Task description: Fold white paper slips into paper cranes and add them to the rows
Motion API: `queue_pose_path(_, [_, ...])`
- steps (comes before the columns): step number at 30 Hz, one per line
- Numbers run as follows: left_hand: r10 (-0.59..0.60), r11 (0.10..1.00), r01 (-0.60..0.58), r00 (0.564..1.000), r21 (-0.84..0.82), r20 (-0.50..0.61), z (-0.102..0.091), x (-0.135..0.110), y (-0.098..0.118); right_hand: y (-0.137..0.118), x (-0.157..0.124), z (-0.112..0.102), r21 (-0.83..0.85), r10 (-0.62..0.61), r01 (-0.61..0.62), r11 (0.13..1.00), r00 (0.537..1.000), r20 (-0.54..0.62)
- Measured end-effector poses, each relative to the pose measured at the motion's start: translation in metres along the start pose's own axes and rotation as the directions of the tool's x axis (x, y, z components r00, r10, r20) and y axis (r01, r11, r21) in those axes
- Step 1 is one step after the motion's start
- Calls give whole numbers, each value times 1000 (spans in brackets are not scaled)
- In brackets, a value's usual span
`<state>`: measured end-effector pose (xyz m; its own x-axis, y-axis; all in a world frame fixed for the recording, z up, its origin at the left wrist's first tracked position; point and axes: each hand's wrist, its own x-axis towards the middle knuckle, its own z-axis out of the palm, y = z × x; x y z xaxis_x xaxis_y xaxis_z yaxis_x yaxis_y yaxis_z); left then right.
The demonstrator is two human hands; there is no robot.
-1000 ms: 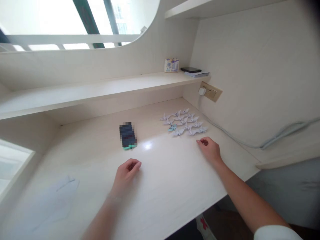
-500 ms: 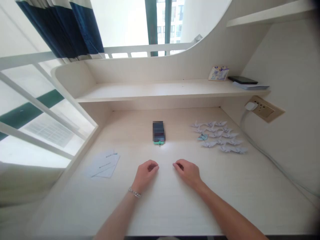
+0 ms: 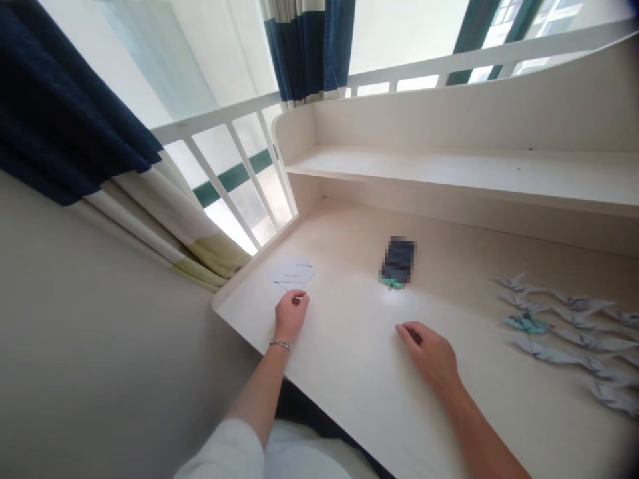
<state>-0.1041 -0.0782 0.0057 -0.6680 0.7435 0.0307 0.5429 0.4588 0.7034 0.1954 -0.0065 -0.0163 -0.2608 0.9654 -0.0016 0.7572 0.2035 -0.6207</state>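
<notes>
Pale desk (image 3: pixel 349 346) beside railing (image 3: pixel 227 116); left hand (image 3: pixel 291 316) curled near paper (image 3: pixel 292 271), hold unclear; right hand (image 3: pixel 430 352) loosely closed, empty.

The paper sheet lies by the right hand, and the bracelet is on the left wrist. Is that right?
Not quite: the head view shows the paper sheet by the left hand, not the right hand. The bracelet is indeed on the left wrist.

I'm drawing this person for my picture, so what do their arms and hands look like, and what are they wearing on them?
Both the left hand and right hand are bare. The left wrist has a silver-coloured chain bracelet. A white sleeve covers the upper left arm. The right sleeve isn't visible.
</notes>
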Motion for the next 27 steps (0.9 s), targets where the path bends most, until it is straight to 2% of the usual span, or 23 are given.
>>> queue_pose_path(3, [-67, 990, 78, 993, 121, -95, -23, 33, -9, 4, 1, 2, -13, 7, -7, 1000, 1000, 13])
queue_pose_path(5, [-93, 975, 118, 986, 190, -135, -31, 56, -12, 4, 1, 2, -24, 14, -13, 1000, 1000, 26])
queue_pose_path(8, [-157, 943, 194, 976, 270, -153, -32, 86, -13, 3, 1, 3, -24, 18, -17, 1000, 999, 37])
queue_pose_path(11, [-212, 915, 248, 967, 319, -145, -29, 104, -15, 2, 1, 2, -15, 21, -21, 1000, 999, 34])
queue_pose_path(16, [-230, 904, 250, 968, 348, -96, -31, 117, -22, -1, 2, 1, -16, 38, -38, 999, 999, 28])
queue_pose_path(27, [-89, 921, 103, 995, 375, -54, -40, 122, -35, -2, 4, 2, -15, 84, -84, 996, 996, -1])
